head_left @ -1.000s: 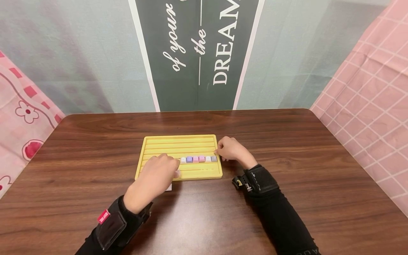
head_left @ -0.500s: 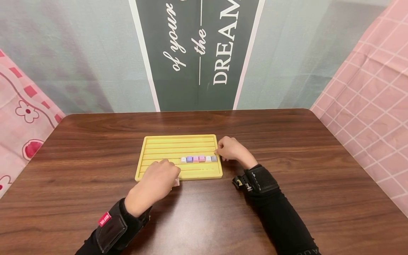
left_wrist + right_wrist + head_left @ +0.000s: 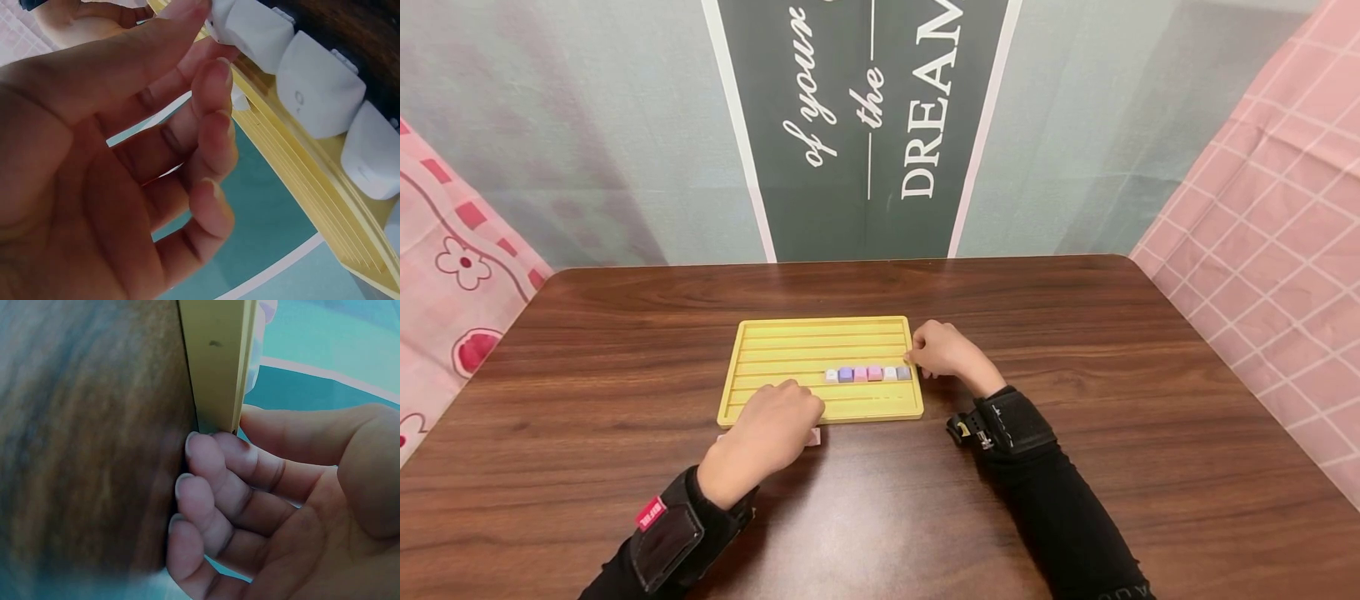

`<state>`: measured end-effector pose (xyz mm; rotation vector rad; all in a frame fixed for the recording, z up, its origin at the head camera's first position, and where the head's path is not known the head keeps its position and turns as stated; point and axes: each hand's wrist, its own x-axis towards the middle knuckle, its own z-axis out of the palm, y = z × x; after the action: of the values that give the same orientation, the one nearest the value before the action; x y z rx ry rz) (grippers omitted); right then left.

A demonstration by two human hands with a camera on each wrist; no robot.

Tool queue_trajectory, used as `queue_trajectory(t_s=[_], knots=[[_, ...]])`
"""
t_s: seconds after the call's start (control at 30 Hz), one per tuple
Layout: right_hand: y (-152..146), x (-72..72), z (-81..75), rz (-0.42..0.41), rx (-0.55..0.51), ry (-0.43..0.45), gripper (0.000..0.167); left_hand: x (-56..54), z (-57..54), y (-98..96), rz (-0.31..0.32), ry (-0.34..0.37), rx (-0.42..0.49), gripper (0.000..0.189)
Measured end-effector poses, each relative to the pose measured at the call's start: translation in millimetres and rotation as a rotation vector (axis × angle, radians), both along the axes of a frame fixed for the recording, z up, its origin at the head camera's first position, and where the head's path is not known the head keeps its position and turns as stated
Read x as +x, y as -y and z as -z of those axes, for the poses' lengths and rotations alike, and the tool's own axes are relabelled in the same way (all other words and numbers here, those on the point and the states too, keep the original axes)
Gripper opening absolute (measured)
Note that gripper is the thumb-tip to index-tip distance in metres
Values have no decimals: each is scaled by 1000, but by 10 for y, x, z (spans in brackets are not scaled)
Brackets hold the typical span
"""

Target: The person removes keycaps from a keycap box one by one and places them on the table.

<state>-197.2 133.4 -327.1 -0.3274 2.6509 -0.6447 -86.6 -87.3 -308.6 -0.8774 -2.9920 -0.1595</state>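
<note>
A shallow yellow tray [image 3: 820, 333] with ridged rows lies on the table. Along one ridge toward its right side stands a line of white, purple, pink and grey keycaps [image 3: 861, 375]. My left hand [image 3: 775, 425] is over the tray's front left edge, thumb and index finger pinching a pale keycap [image 3: 217, 22], its other fingers loosely bent. More white keycaps [image 3: 322, 87] stretch along the front edge in the left wrist view, mostly hidden by the hand from above. My right hand [image 3: 943, 348] grips the tray's right rim, thumb on top and fingers against the side.
The brown wooden table [image 3: 1075, 333] reaches back to a grey-green curtain [image 3: 647, 125] with a dark lettered panel [image 3: 880, 217]. Pink patterned cloth [image 3: 1285, 250] hangs at the right, and flowered cloth [image 3: 460, 317] at the left.
My left hand has shifted slightly toward me, and the pale keycap at its fingertips has gone from over the tray to just in front of its edge. The right hand has stayed put.
</note>
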Motion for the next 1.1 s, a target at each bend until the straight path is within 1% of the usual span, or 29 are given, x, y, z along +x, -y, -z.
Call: queue_trajectory(t_s=[0.37,0.77,1.1], knots=[[-2,0,3,-5,-2,-3,29,-8,16,-8,-8,17,-15,33],[-1,1,7,4,-5,-4,29,-6,19,-8,-14,35,-3,29],[-2,-2,21,1,-2,-11,29,-1,3,-11,-19,56,-9,31]])
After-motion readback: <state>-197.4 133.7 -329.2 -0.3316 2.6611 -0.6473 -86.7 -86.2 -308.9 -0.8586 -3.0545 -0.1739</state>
